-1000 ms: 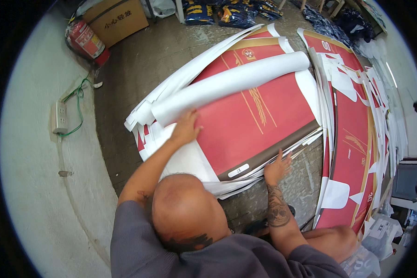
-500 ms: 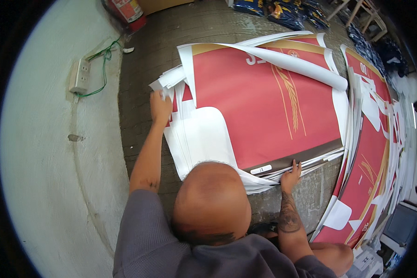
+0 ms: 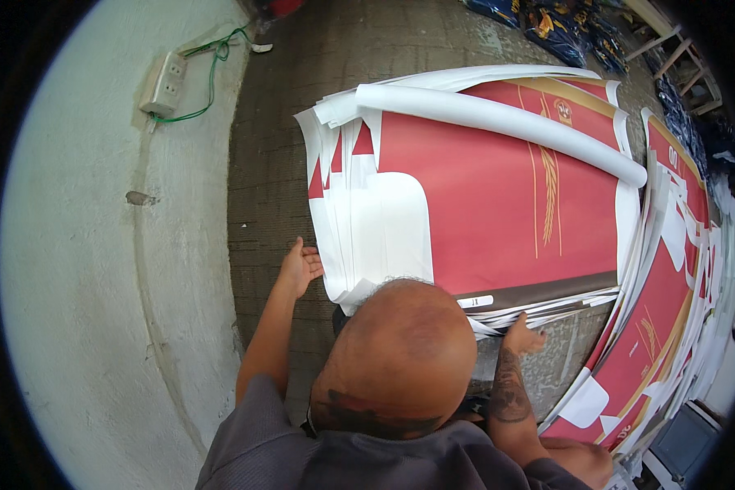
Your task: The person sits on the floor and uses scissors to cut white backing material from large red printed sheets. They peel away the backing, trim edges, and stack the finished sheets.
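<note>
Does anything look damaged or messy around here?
Yes: a chipped-looking spot marks the wall, and the outlet box's green wire loops loosely. The stacked printed sheets also look untidy, their left edges fanned unevenly.

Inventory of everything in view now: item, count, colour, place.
Sheet stack: 1, sheets uncountable, red, white, gold and dark brown, centre floor
White roll: 1, white, across the stack's far part
Second sheet pile: 1, red, white and gold, right
Wall outlet: 1, white, left wall
Cable: 1 visible, green, by the outlet
Wrapped packages: several, dark blue, top right
Wooden legs: several, pale, top right
Panel-like thing: 1, dark grey, lower right
Cut-off object: 1, red, top edge
Left hand: 1, bare, at stack's left edge
Right hand: 1, bare, at stack's near edge
</note>
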A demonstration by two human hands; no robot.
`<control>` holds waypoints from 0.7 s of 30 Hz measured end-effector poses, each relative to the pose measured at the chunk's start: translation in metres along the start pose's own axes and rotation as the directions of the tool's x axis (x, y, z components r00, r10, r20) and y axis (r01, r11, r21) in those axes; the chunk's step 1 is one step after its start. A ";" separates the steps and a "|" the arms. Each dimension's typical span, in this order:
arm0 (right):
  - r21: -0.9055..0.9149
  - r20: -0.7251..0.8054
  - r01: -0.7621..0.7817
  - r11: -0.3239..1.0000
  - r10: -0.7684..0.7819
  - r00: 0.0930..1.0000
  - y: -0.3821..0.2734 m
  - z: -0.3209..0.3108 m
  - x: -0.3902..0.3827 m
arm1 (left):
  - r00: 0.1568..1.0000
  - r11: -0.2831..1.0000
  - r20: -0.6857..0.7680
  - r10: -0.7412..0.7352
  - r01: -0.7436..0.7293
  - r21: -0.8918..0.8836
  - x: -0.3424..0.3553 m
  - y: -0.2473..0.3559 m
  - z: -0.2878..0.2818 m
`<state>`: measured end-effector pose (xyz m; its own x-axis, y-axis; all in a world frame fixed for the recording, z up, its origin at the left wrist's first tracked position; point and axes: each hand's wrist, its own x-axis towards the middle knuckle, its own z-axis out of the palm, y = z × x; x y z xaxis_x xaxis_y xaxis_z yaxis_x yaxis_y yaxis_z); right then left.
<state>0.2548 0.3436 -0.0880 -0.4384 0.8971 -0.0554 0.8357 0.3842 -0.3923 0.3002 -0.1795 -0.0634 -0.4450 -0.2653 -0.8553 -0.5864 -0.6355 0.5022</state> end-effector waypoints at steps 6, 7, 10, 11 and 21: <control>0.623 0.573 -0.620 0.478 0.260 0.777 0.020 -0.001 0.017 | 0.868 0.955 0.495 -0.044 0.182 -0.235 0.021 -0.005 -0.005; 0.627 0.648 -0.668 0.400 0.208 0.733 0.020 0.000 0.017 | 0.848 0.947 0.528 -0.042 0.203 -0.250 0.026 -0.001 -0.004; 0.500 0.794 -0.738 0.452 0.101 0.600 0.017 0.003 0.010 | 0.803 0.948 0.593 -0.061 0.233 -0.217 0.036 0.012 0.002; 0.476 0.799 -0.763 0.438 0.147 0.583 0.013 0.005 0.006 | 0.836 0.933 0.543 -0.078 0.253 -0.256 0.035 0.016 0.005; 0.543 0.831 -0.819 0.185 0.021 0.556 -0.032 -0.029 0.021 | 0.856 0.853 0.509 -0.090 0.331 -0.405 0.007 0.018 0.025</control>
<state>0.2283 0.3564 -0.0503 -0.5005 0.3253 -0.8023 0.3343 -0.7822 -0.5257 0.2697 -0.1742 -0.0571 -0.6724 0.1994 -0.7129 -0.3734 -0.9229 0.0940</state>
